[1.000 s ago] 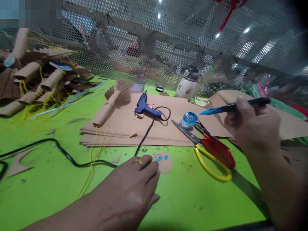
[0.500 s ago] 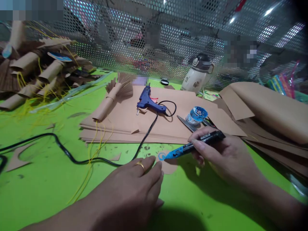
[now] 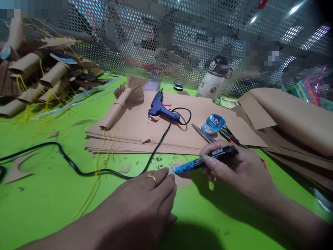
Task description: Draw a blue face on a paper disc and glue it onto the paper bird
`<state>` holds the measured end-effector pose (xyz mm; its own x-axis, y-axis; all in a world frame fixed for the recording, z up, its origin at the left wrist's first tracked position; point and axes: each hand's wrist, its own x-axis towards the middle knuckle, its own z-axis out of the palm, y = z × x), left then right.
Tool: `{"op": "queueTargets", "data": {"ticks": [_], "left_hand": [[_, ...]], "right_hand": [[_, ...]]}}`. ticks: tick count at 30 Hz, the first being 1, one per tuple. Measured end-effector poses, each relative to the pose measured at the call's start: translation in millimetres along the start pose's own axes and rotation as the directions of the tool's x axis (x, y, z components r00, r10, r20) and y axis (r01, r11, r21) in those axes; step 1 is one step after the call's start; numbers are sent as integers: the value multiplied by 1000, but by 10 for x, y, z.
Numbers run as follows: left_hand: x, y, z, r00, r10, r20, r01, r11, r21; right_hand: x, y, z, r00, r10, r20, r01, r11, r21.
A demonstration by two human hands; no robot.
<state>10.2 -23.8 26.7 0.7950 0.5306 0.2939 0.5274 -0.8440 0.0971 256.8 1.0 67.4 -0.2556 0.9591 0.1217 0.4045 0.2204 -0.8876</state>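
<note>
My right hand (image 3: 239, 170) grips a blue and black marker (image 3: 205, 159), its tip touching a small round brown paper disc (image 3: 182, 178) on the green table. A blue mark shows on the disc by the tip. My left hand (image 3: 145, 201), wearing a ring, lies flat with its fingertips pressing the disc's left edge. Just beyond lies a stack of brown paper sheets (image 3: 135, 133).
On the stack lie a blue glue gun (image 3: 160, 109) with a black cord (image 3: 78, 170), a paper roll with a fan (image 3: 117, 107) and a small blue-lidded pot (image 3: 213, 124). Scissors (image 3: 229, 137) show behind my right hand. A bottle (image 3: 214, 81) stands by the mesh wall; paper rolls (image 3: 39, 80) pile at left.
My right hand came down from the upper right with the marker and set its tip on the disc; it now covers the scissors' handles. My left hand stayed on the disc.
</note>
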Motion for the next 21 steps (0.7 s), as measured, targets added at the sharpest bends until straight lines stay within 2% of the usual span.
{"op": "queueTargets", "data": {"ticks": [10, 15, 21], "left_hand": [[-46, -10, -13, 999, 8, 40, -9, 1000, 23], [-51, -3, 13, 1000, 5, 11, -5, 999, 53], [-54, -15, -8, 998, 22, 66, -26, 997, 67]], "right_hand": [[0, -14, -35, 999, 9, 31, -9, 1000, -7], [26, -40, -52, 999, -34, -17, 33, 999, -36], [24, -56, -24, 999, -26, -23, 25, 999, -26]]}}
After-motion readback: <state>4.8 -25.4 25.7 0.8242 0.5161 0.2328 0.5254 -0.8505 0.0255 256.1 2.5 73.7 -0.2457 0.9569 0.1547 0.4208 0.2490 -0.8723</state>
